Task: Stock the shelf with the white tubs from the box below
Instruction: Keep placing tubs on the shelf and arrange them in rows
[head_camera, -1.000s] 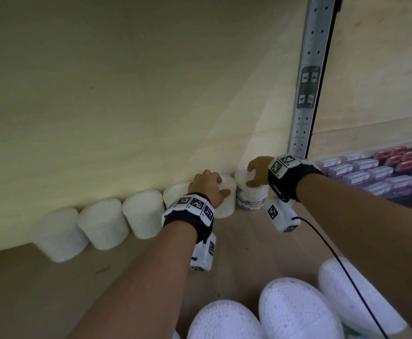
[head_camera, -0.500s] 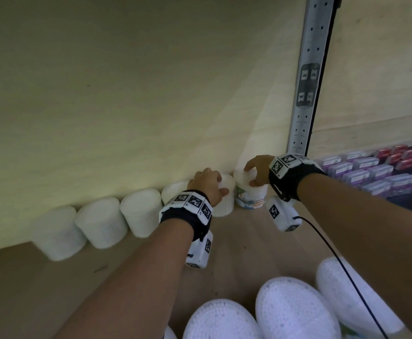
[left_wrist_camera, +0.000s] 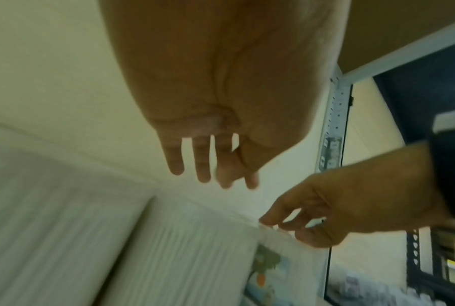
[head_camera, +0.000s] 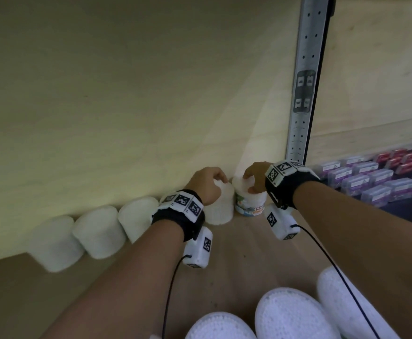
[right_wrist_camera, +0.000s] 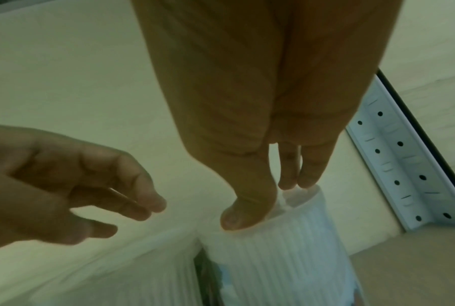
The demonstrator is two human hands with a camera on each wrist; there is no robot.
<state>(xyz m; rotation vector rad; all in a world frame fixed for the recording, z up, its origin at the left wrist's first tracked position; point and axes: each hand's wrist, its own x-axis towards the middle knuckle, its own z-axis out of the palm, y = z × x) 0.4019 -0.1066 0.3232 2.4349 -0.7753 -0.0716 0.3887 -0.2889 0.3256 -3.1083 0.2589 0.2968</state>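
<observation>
While seating label tub (head_camera: 250, 199) at the right end of the row, mid-frame in head view, grips it from above w/ R hand (head_camera: 255, 178): thumb on near rim, fingers (right_wrist_camera: 308, 176) pressed together on far rim, pinching the top. Looks like a top grip chosen so the tub can go straight down into the tight gap betw. plain tub (head_camera: 221, 206) and post (head_camera: 302, 94) w/o knuckles fouling either.

Holds L hand (head_camera: 205, 183) over plain tub, gripping nothing. Fingers (left_wrist_camera: 175, 161) straight and slightly spread in L wrist view, hanging above the lid; can't tell if any tip touches. Prob. there to steady that tub while its neighbour is nudged in.

Stands label tub upright on shelf (head_camera: 249, 253), hard against back panel (head_camera: 126, 94), touching or just beside plain tub; printed side faces out toward the camera. Continues row (head_camera: 100, 233) down to lower left, all tight to the panel, prob. to leave the front of the shelf free for a second rank.

Shows more tubs (head_camera: 288, 311) at bottom edge of frame, so plenty left to stock; box itself not seen. Shows purple and red packs (head_camera: 371, 182) at right, beyond post, apart from all this.

Next, prob.: let go, drop both hands for two more. Risk: a snagged lid tipping the tub on release.
</observation>
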